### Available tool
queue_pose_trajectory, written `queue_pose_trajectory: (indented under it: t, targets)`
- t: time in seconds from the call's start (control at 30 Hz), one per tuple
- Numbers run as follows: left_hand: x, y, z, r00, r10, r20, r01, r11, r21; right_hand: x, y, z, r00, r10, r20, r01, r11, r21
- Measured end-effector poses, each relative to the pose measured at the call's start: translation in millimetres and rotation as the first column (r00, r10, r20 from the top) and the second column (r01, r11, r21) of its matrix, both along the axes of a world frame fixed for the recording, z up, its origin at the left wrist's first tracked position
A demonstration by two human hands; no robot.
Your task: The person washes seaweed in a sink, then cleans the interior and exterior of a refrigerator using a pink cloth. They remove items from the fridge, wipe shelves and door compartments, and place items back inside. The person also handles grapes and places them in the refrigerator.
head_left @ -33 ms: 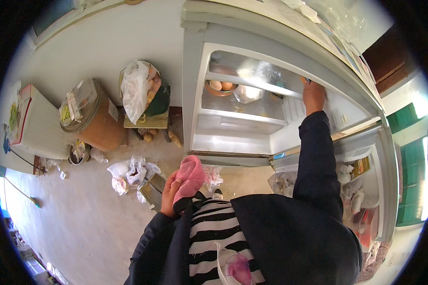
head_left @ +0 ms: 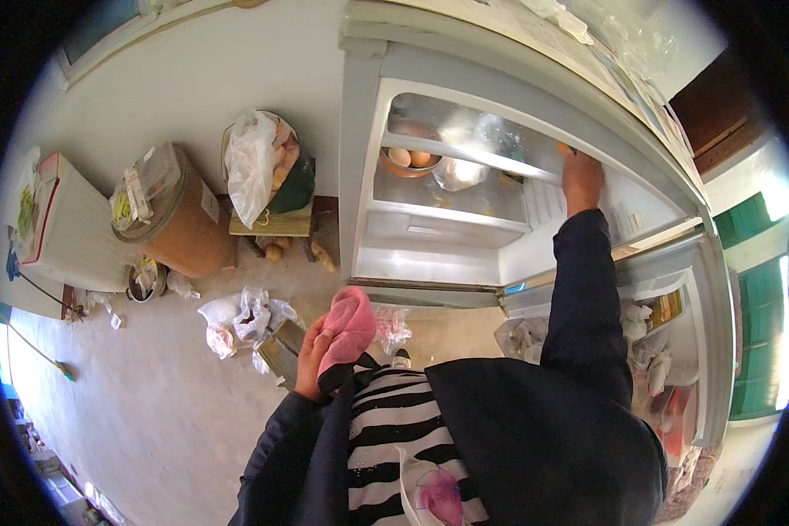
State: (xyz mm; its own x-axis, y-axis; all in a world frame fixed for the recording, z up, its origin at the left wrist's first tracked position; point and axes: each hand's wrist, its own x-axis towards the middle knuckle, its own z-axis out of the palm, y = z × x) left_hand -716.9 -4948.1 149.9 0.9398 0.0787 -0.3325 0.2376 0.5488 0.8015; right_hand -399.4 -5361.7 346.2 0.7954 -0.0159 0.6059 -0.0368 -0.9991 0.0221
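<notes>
1. Comparing the two moments on my remote feed, I find very little changed: the fridge sits a touch farther right in my view, and the right hand has shifted slightly with it. The left hand and the pink cloth stay practically where they were.

2. On the left hand, I see the fingers closed on the cloth, the thumb pressed over its near side; the other fingers are partly hidden, so I cannot tell how tightly they curl. The cloth is bunched up, in front of the fridge, by the lower left corner of its opening.

3. On the right hand, the arm reaches up into the fridge, and the hand is near the right inner wall, beside the right end of the shelf's front edge. A small orange patch with something dark shows at the fingertips, too small for me to name. I cannot tell whether those fingers grasp it or are parted.

4. Near the left edge of the shelf, I have a bowl with eggs in it, and just right of it a clear bag. The fridge door stands open on the right.
</notes>
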Motion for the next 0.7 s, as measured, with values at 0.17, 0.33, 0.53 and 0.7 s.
queue_pose_trajectory:
  t: [0.17, 0.33, 0.53, 0.7]
  targets:
    - [-2.5, 7.3, -7.1, 1.000, 0.010, 0.004, -0.010, 1.000, -0.023, -23.5, -13.0, -9.0, 0.996, 0.073, 0.059, -0.087, 0.952, 0.294]
    - [10.5, 2.6, -1.4, 0.990, -0.133, 0.048, 0.131, 0.991, 0.034, -99.7, 15.2, -1.5, 0.978, 0.185, 0.093, -0.202, 0.753, 0.627]
    - [18.8, 5.2, -20.6, 0.978, -0.185, 0.093, 0.179, 0.981, 0.070, -237.7, 85.7, 59.4, 0.834, 0.436, 0.339, -0.541, 0.526, 0.656]
    - [20.1, 3.9, -8.6, 0.979, -0.186, 0.082, 0.182, 0.982, 0.054, -224.6, 84.3, 155.2, 0.791, 0.216, 0.572, -0.436, 0.855, 0.280]
